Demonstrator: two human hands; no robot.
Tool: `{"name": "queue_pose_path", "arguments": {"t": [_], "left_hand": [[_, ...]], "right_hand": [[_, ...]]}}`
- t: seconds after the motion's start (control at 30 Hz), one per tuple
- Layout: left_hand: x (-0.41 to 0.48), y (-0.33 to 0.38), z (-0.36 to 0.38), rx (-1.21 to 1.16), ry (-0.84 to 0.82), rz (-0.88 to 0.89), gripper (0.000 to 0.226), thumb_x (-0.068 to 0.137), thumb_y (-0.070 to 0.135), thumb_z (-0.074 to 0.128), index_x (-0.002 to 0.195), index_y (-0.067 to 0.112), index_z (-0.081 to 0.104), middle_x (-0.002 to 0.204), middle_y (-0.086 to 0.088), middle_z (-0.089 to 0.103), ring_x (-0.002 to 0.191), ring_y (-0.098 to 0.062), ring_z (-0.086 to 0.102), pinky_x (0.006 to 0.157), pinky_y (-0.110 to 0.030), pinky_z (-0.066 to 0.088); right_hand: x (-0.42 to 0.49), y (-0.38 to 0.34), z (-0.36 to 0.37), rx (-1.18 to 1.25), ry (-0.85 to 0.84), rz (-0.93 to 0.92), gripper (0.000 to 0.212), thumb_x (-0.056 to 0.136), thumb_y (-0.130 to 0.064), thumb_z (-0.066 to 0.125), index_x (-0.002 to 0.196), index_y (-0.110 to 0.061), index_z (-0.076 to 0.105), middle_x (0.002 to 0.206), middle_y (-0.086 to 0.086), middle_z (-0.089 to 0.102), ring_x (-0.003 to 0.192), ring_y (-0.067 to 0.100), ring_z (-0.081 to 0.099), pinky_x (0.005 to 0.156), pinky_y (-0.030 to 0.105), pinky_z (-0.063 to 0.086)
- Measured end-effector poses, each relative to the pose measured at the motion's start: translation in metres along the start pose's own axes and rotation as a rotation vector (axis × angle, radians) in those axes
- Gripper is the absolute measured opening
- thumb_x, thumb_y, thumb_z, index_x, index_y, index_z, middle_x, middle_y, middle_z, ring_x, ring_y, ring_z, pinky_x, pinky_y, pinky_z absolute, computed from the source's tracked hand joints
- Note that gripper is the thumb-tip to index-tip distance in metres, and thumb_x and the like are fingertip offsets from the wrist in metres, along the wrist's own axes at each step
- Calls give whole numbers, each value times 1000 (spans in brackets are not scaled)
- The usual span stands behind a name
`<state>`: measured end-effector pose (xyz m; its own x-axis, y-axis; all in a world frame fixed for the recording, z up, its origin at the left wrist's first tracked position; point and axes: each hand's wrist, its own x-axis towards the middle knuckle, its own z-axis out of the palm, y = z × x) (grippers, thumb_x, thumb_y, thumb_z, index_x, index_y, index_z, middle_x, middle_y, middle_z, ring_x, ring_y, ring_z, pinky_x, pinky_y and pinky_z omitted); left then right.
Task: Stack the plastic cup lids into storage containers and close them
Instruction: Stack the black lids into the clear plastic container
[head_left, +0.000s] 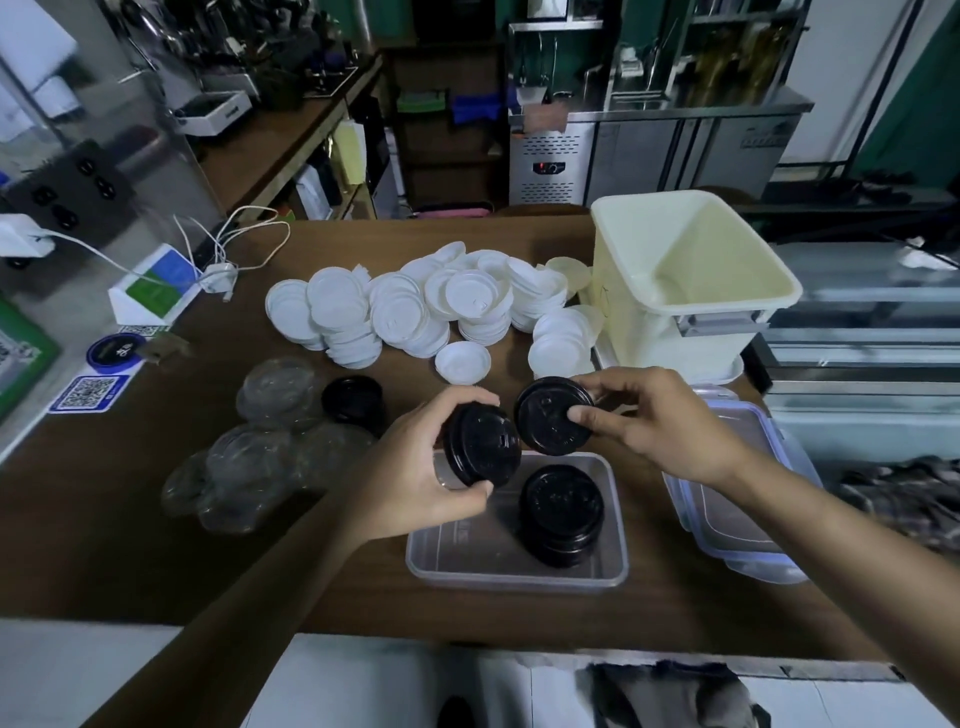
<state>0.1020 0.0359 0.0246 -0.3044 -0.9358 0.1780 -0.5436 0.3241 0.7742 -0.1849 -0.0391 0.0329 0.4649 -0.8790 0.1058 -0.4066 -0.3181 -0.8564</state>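
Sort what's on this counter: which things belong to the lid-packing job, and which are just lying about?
Job:
- black lids in left hand and right hand
- black lid stack in clear container
- white lids
- clear lids
- cream bin
- container cover

Lying about:
- charger cables
- QR code cards
- blue-green card stand

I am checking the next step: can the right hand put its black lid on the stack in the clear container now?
Probably yes. The right hand holds its black lid just above the open clear container, and nothing covers the stack; the left hand is beside it.
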Motion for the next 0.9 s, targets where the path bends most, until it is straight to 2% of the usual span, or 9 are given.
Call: {"name": "queue_pose_path", "arguments": {"t": [0.1,0.2,0.33,0.43,0.5,0.6,0.67,0.77,0.9], "left_hand": [[-3,9,14,-35,-24,-16,70,77,9,86,138,27,55,130,10,66,126,-18,64,109,-45,51],[-4,14,26,-66,-24,-46,68,80,10,88,137,26,55,133,11,67,129,-14,62,114,-41,47],[-6,18,39,-66,-13,-33,63,81,27,90,135,30,57,136,13,59,132,-14,58,113,-38,46],[-8,23,48,4,-42,-6,62,81,41,86,137,36,58,134,16,59,127,-11,61,107,-34,47],[-7,24,52,90,-84,-4,63,84,42,83,140,39,57,137,21,59,127,-6,59,106,-26,42],[-5,23,53,137,-133,-26,65,86,31,83,143,43,54,134,32,56,132,3,52,106,-14,35],[-3,19,54,154,-173,-54,67,85,31,81,143,49,52,131,35,54,132,5,50,113,-22,37],[1,16,56,140,-230,-93,71,84,34,77,144,56,45,132,27,55,134,0,51,117,-38,42],[3,15,57,118,-254,-72,74,84,35,77,148,51,43,139,27,53,139,0,47,118,-38,41]], "right_hand": [[-13,6,-5,-2,-17,31,23,93,-26,77,116,-26,78,97,-7,79,90,14,75,89,40,60],[-22,7,-9,12,-5,36,22,94,-24,76,116,-26,78,97,-8,79,89,11,74,86,30,60],[-29,7,-15,-1,23,46,21,94,-21,75,114,-24,78,93,-8,79,84,8,73,79,18,55],[-33,8,-20,-44,36,66,18,95,-24,75,108,-36,77,90,-13,79,85,4,72,80,19,55],[-34,7,-22,-62,47,80,20,94,-26,75,104,-43,74,89,-16,78,85,3,72,81,20,56],[-35,6,-24,-88,61,92,21,94,-26,76,99,-46,73,87,-19,78,84,1,72,79,18,55],[-35,6,-24,-106,77,99,22,94,-27,76,97,-48,72,86,-22,77,84,-2,71,77,15,53],[-37,8,-23,-113,99,131,19,94,-29,76,104,-46,73,86,-21,77,86,-3,71,76,14,52],[-37,9,-23,-105,118,178,30,94,-30,76,123,-31,74,90,-21,77,88,-1,71,84,21,57]]}}
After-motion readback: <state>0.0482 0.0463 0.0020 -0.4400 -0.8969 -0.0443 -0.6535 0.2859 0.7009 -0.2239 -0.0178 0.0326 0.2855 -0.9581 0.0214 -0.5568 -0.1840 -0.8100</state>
